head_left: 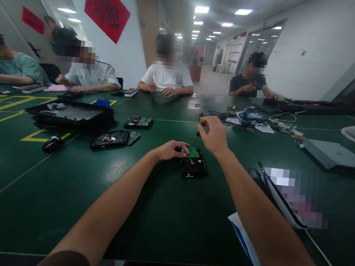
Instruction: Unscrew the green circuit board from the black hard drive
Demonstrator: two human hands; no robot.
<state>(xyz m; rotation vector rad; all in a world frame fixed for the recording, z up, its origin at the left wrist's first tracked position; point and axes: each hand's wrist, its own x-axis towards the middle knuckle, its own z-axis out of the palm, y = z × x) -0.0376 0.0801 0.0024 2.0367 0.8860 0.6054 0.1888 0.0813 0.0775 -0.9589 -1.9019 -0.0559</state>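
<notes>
A black hard drive (193,168) with a green circuit board (193,152) at its far end lies on the dark green table in front of me. My left hand (173,150) rests at the drive's far left corner, its fingers bent over the board's edge. Above the board, my right hand (214,132) grips a screwdriver (198,130) with a yellow and dark handle. The screwdriver stands nearly upright with its thin shaft pointing down at the board; whether the tip touches a screw is too small to tell.
Left of the drive lie another hard drive (110,139), a loose circuit board (134,138), a drive with a green board (138,122), a mouse (52,144) and black trays (69,112). Cables (251,116), a grey case (335,155) and a tablet-like device (284,193) are rightward. Several people sit opposite.
</notes>
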